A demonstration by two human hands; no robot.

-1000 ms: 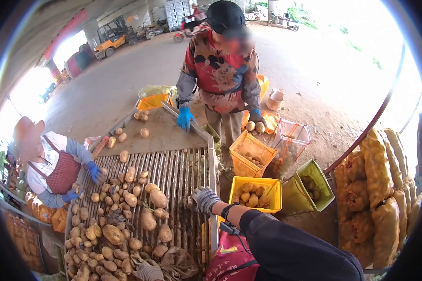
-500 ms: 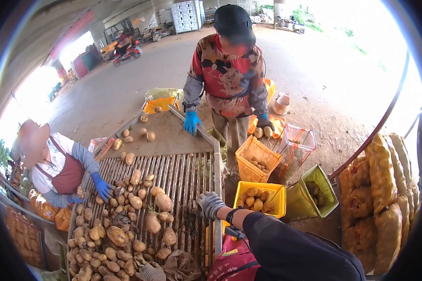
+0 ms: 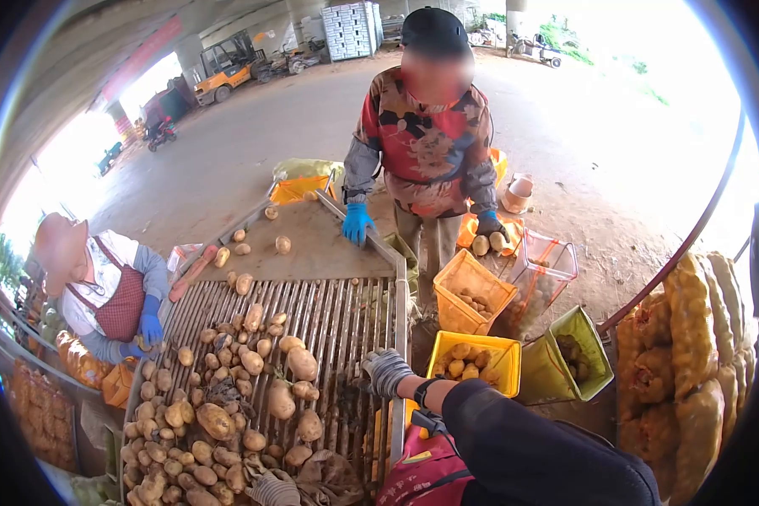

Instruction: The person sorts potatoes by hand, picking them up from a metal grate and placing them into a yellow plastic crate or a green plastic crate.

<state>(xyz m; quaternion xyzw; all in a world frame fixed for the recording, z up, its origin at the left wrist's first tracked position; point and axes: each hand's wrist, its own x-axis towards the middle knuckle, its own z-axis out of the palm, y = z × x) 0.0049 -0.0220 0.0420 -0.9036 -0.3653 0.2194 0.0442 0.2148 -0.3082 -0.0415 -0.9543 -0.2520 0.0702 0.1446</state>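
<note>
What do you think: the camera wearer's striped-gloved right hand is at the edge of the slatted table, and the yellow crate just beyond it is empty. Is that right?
Not quite: the yellow crate isn't empty; the head camera's view shows potatoes in it. The striped-gloved right hand is indeed at the slatted table's edge.

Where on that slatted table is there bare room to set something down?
Mostly bare: the flat plate at the far end, between the loose potatoes on its left and the co-worker's blue glove. Also open: the slats beyond the right hand, between the potato heap and the right-side rail. Crowded: the near left, where the heap reaches the left hand.
</note>
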